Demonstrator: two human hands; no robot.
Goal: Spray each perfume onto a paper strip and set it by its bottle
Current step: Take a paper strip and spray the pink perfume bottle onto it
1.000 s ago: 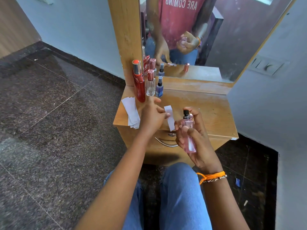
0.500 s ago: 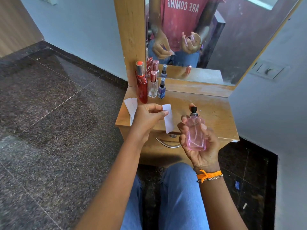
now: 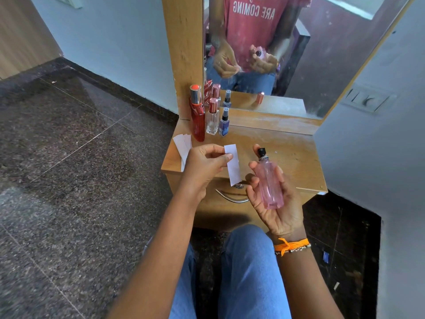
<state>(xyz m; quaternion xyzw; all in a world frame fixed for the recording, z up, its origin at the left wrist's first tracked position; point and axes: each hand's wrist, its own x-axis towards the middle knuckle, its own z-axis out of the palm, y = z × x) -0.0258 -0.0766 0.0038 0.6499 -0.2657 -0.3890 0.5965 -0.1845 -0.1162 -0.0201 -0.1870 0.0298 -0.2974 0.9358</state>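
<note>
Left hand pinching white paper strip near its top end, thumb and forefinger closed on it, strip hanging down over front edge of wooden dresser top. Right hand palm up, cradling pink perfume bottle, fingers curled around its sides, thumb raised beside black spray nozzle. Strip and bottle near each other, not touching. At back left of dresser, against mirror: tall red bottle, clear bottle with rose cap, small blue spray bottle, standing upright in a tight row. Spare paper strips stacked at left edge, partly hidden behind left hand. Orange thread band on right wrist.
</note>
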